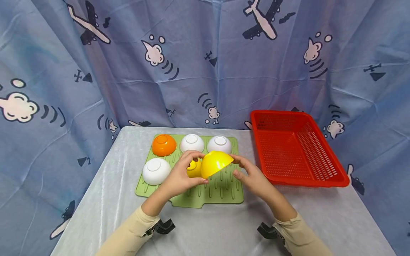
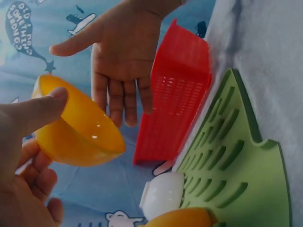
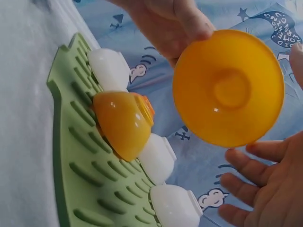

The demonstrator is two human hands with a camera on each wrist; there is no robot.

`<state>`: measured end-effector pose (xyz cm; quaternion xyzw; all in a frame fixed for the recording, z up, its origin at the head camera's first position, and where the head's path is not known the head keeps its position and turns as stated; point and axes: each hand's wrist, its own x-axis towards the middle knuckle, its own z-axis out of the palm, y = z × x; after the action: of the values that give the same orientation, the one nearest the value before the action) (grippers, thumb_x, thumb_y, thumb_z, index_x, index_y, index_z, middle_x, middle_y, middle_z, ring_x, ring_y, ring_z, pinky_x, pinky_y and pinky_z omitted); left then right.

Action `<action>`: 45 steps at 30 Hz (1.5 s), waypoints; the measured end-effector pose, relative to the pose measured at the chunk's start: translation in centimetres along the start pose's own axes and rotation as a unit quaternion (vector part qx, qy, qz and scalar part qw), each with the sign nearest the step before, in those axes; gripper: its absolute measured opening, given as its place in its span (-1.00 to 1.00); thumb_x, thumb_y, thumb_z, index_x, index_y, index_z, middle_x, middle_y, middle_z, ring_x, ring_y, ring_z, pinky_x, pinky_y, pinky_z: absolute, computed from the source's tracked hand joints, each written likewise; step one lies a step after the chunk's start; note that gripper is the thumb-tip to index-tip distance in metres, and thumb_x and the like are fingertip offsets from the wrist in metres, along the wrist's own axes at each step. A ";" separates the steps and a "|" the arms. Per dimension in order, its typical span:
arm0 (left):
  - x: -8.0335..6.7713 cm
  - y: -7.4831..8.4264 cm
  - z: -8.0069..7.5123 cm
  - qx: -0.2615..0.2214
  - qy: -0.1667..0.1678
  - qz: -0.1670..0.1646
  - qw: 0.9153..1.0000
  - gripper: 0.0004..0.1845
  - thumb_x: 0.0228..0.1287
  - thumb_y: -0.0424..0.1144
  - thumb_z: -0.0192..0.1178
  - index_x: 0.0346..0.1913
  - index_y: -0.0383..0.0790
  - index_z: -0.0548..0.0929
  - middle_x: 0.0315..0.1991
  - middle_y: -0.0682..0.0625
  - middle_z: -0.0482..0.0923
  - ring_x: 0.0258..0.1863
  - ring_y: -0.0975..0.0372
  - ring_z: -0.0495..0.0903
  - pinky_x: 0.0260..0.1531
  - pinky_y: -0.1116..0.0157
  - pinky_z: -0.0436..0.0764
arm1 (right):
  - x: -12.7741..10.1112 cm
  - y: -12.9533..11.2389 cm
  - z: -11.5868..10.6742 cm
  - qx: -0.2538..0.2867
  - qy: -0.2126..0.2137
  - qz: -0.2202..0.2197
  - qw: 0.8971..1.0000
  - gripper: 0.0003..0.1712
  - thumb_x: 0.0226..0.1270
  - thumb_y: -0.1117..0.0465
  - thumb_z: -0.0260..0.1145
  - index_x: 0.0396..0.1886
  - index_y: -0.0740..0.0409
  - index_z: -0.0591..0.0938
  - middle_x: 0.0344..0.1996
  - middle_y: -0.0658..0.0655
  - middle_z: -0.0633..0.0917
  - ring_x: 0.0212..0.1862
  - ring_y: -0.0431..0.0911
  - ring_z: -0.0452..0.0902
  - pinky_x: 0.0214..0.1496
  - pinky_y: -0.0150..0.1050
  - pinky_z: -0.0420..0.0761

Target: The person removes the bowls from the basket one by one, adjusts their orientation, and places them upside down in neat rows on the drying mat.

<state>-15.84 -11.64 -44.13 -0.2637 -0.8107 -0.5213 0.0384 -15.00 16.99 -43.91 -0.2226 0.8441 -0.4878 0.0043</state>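
Note:
A yellow bowl (image 1: 216, 164) is held tilted above the green drying mat (image 1: 221, 195). My left hand (image 1: 180, 178) grips it by the left side; in the left wrist view the thumb (image 2: 45, 111) lies over the rim and the fingers are behind the wall. My right hand (image 1: 256, 180) is at the bowl's right edge, fingers loosely extended. In the right wrist view its fingertips (image 3: 255, 149) come close to the rim; whether they touch, I cannot tell. A second yellow bowl (image 1: 193, 170) sits upside down on the mat, partly hidden by the left hand.
Also upside down on the mat are an orange bowl (image 1: 164, 145) and white bowls, one at front left (image 1: 157, 171), others at the back, middle (image 1: 192, 143) and right (image 1: 219, 145). A red perforated basket (image 1: 304, 183) stands to the right. A patterned curtain (image 1: 192, 71) hangs behind the table.

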 end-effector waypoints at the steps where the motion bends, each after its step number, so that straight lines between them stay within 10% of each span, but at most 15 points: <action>1: 0.0 0.1 0.0 0.017 -0.001 0.018 1.000 -0.23 -0.11 -0.21 0.68 0.25 0.02 0.57 0.21 0.12 0.48 0.18 0.11 0.42 0.10 -0.09 0.50 | 0.0 0.0 0.1 0.002 -0.009 0.012 1.000 -0.13 0.45 -0.28 0.24 0.50 0.20 0.38 0.30 0.29 0.55 0.35 0.29 0.39 0.33 0.30 0.38; 11: -0.1 0.4 0.2 0.073 -0.002 0.110 0.991 -0.16 -0.20 -0.14 0.71 0.27 -0.03 0.60 0.27 0.06 0.45 0.28 0.14 0.30 0.25 0.04 0.43 | 0.0 -0.2 0.6 0.061 -0.010 0.067 0.996 -0.21 0.30 0.00 0.46 0.45 0.17 0.44 0.33 0.26 0.55 0.39 0.30 0.36 0.35 0.48 0.27; 18: -0.3 0.1 0.2 0.004 0.004 0.022 1.000 0.07 -0.21 -0.16 0.71 0.47 0.03 0.40 0.39 0.06 0.31 0.30 0.09 0.36 0.19 -0.15 0.46 | 0.1 0.5 0.9 0.133 -0.005 0.033 0.991 -0.17 0.23 0.15 0.51 0.46 0.17 0.40 0.36 0.22 0.52 0.39 0.21 0.31 0.41 0.49 0.11; 26: 0.0 -0.4 0.4 0.007 -0.018 -0.085 0.996 -0.12 -0.15 -0.15 0.70 0.33 -0.03 0.53 0.22 0.09 0.54 0.19 0.11 0.46 0.22 -0.07 0.46 | 0.3 1.1 1.0 0.127 0.002 0.047 0.991 -0.08 0.15 0.15 0.58 0.49 0.08 0.37 0.45 0.19 0.44 0.45 0.23 0.22 0.41 0.53 0.05; 45: 4.5 -1.9 -0.4 0.079 -0.129 -0.048 0.987 -0.14 -0.05 -0.08 0.66 0.38 -0.03 0.52 0.31 0.05 0.51 0.24 0.11 0.45 0.25 -0.02 0.46 | 0.4 4.1 1.2 0.048 0.036 0.041 0.997 0.01 0.01 0.12 0.69 0.47 0.06 0.41 0.40 0.16 0.45 0.47 0.13 0.28 0.48 0.30 0.19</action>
<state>-20.62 -10.84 -44.00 -0.2855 -0.8590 -0.4189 -0.0710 -16.65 17.61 -47.82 -0.1696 0.8276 -0.5351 0.0051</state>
